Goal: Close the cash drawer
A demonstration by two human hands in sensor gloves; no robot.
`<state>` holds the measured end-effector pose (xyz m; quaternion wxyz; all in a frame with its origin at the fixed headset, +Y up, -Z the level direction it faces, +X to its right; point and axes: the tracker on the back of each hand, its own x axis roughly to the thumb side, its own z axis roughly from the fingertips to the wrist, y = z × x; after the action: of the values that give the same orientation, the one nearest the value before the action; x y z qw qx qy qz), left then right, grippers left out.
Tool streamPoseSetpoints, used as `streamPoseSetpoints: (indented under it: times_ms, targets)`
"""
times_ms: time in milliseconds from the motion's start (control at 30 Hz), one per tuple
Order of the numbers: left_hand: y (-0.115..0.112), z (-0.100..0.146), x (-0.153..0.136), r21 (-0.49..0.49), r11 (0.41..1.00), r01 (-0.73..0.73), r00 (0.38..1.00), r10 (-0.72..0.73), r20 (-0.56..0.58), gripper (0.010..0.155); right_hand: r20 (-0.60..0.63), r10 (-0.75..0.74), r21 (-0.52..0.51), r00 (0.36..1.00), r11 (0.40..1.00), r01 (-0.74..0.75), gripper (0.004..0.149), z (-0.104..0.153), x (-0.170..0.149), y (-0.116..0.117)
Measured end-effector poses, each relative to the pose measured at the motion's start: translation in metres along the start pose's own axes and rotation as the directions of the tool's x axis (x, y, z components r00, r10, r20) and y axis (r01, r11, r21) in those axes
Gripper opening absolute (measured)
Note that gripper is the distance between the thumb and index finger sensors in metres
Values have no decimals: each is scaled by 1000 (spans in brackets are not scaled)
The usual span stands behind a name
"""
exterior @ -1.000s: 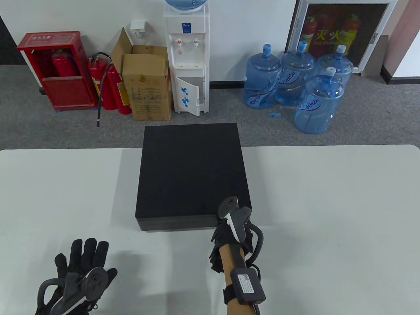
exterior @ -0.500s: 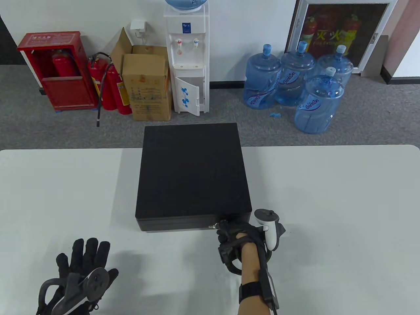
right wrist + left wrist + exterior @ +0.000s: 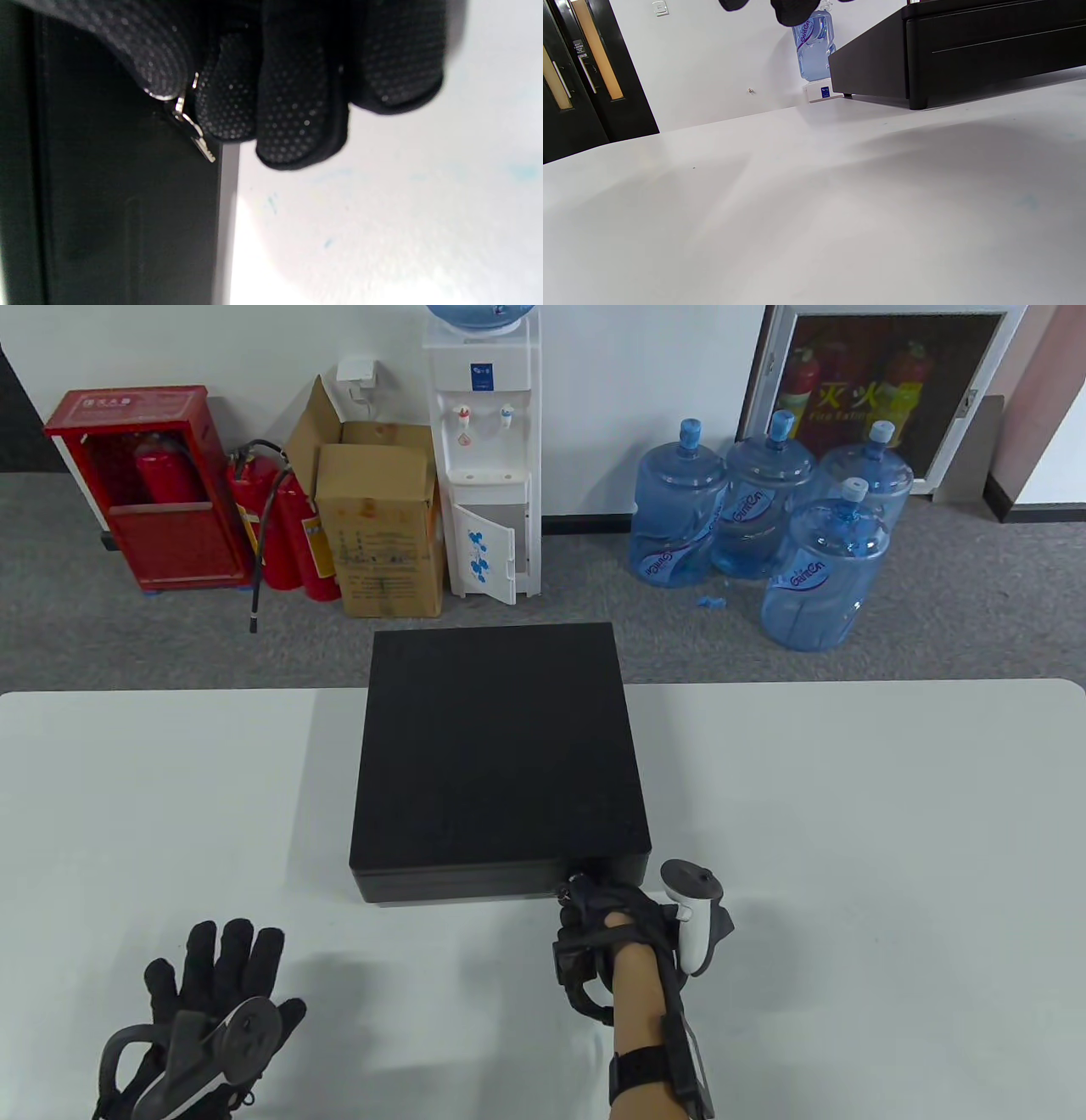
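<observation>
The black cash drawer stands at the middle of the white table, its front panel towards me and level with the case. It also shows in the left wrist view and the right wrist view. My right hand is at the right part of the front panel. Its curled fingers pinch a small silver key in the lock, and a second key hangs below it. My left hand rests flat on the table at the near left, fingers spread, apart from the drawer.
Beyond the table's far edge stand a water dispenser, several blue water bottles, a cardboard box and red fire extinguishers. Bare table surface lies left and right of the drawer.
My right wrist has turned at the drawer's front, so the tracker swung from over the drawer's corner out to the right. The fingers stay at the key. My left hand has not moved.
</observation>
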<state>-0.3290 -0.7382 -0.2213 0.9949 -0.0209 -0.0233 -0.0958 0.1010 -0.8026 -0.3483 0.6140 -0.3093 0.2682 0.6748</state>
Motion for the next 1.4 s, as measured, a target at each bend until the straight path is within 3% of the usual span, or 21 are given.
streamPoseSetpoints:
  times_ms: [167,433,600,1000,1300,1400]
  targets:
    - [0,0,1,2,1000,2,1000,-2,10,81,-70,-140,140,988,979,149,39,-8,-9,3]
    - [-1,1,-1,-7,1000,-6,1000,6,-2,81,-59,-99,75,993,992,103,40,-2,-9,4]
    - [-2,0,-2,-15,1000,-9,1000,9,-11,81,-43,-12,-28,999,1000,11,39,5,-5,6]
    - [-1,1,-1,-27,999,-23,1000,23,-3,81,-74,37,-70,997,997,-42,42,18,-4,6]
    - [-1,1,0,-24,999,-29,1000,29,2,81,13,55,-11,998,998,-55,42,34,-3,3]
    - [-1,2,-2,-20,999,-33,999,33,0,82,83,97,-43,992,995,-93,42,46,2,-2]
